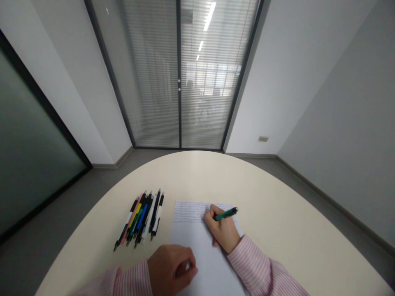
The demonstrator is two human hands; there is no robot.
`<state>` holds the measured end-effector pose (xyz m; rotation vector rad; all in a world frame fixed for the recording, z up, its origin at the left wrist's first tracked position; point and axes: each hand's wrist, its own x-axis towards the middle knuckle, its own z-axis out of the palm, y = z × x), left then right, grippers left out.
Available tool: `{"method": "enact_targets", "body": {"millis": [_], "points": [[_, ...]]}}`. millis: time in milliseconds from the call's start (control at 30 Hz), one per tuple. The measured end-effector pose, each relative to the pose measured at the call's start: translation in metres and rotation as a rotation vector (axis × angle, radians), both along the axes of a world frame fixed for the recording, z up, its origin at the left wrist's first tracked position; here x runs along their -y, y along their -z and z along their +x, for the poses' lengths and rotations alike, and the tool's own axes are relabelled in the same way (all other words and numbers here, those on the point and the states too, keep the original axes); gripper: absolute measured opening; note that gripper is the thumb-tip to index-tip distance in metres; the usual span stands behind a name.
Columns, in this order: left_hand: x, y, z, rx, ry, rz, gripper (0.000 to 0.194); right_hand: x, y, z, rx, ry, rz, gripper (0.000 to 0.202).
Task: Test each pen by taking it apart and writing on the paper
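Left hand curled at the sheet's near-left edge, right hand gripping a green pen over its far-right part

Closest of all, the left hand overlaps the near-left edge of the sheet of paper. It is loosely curled, forefinger and thumb bent toward each other around a small gap. Nothing shows in its grasp; whether the tips meet, or what the palm hides, I cannot tell.

Over the far-right part of the sheet, the right hand is closed on the green pen, fingers pinched near its writing end. The pen slants, its black and silver top pointing beyond the sheet's right edge; its nib is hidden behind the fingers. Lines of handwriting fill the sheet's far end, partly covered by this hand, while the nearer portion is plain white.

Left of the sheet, well apart from the right hand, lies a close bunch of pens in black, white, yellow, green, blue and pink, set roughly side by side. Both striped sleeves come in from the sheet's near end. Beneath the sheet is a pale, round-edged table, and well beyond the sheet stands a glass partition with blinds.
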<state>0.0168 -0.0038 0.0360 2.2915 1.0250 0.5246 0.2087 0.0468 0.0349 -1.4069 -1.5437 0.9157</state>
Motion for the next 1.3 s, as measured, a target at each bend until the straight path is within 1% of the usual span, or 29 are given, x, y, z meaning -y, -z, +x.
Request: {"method": "enact_targets", "body": {"millis": [167, 267, 367, 433, 467, 533, 567, 600, 700, 733, 767, 800, 867, 933, 967, 1033, 1100, 1167, 1300], "points": [[0.001, -0.004, 0.000, -0.018, -0.008, -0.004, 0.005, -0.001, -0.001, 0.000, -0.150, 0.028, -0.040, 0.027], [0.000, -0.003, -0.001, -0.018, 0.008, -0.002, 0.005, -0.005, -0.003, 0.002, -0.308, 0.068, -0.092, 0.032], [0.000, -0.002, -0.001, -0.014, 0.008, -0.009, 0.005, -0.008, -0.009, 0.006, -0.495, 0.096, -0.118, 0.034], [0.000, -0.001, -0.001, -0.006, 0.004, -0.012, 0.005, -0.008, -0.016, 0.008, -0.629, 0.074, -0.141, 0.036], [0.000, -0.001, -0.001, -0.002, 0.001, -0.010, 0.005, -0.007, -0.019, 0.009, -0.691, 0.046, -0.161, 0.041], [0.000, 0.000, -0.001, 0.003, 0.005, 0.003, 0.004, -0.007, -0.026, 0.010, -0.819, -0.026, -0.209, 0.057], [0.000, 0.000, 0.000, 0.004, 0.000, 0.011, 0.004, -0.007, -0.027, 0.010, -0.889, -0.053, -0.222, 0.060], [0.000, 0.001, 0.000, 0.005, -0.002, 0.014, 0.004, -0.007, -0.028, 0.011, -0.962, -0.066, -0.221, 0.056], [0.000, 0.003, 0.000, 0.007, -0.010, 0.019, 0.004, -0.011, -0.025, 0.015, -1.161, -0.031, -0.154, 0.021], [0.000, 0.003, 0.000, 0.008, -0.011, 0.020, 0.004, -0.012, -0.023, 0.017, -1.205, -0.017, -0.131, 0.015], [0.000, 0.004, 0.000, 0.008, -0.008, 0.023, 0.004, -0.013, -0.022, 0.019, -1.239, -0.012, -0.119, 0.016], [0.000, 0.005, 0.000, 0.008, -0.009, 0.025, 0.004, -0.013, -0.022, 0.021, -1.269, -0.016, -0.119, 0.021], [0.000, 0.005, 0.000, 0.007, -0.010, 0.023, 0.003, -0.011, -0.024, 0.023, -1.309, -0.039, -0.145, 0.042], [0.000, 0.005, 0.000, 0.005, -0.021, 0.021, 0.003, -0.008, -0.028, 0.023, -1.343, -0.073, -0.207, 0.064], [0.000, 0.005, 0.000, 0.004, -0.024, 0.020, 0.003, -0.007, -0.030, 0.023, -1.364, -0.095, -0.245, 0.070], [0.000, 0.004, 0.001, 0.006, -0.019, 0.017, 0.004, -0.005, -0.033, 0.022, -1.400, -0.139, -0.315, 0.071], [0.000, 0.003, 0.001, 0.009, -0.015, 0.015, 0.005, -0.005, -0.032, 0.023, -1.396, -0.164, -0.342, 0.063], [0.000, 0.003, 0.000, 0.010, -0.011, 0.014, 0.005, -0.006, -0.028, 0.025, -1.363, -0.157, -0.323, 0.056], [0.001, 0.002, 0.000, 0.015, -0.006, 0.024, 0.005, -0.010, -0.020, 0.031, -1.347, -0.124, -0.279, 0.054]]}}
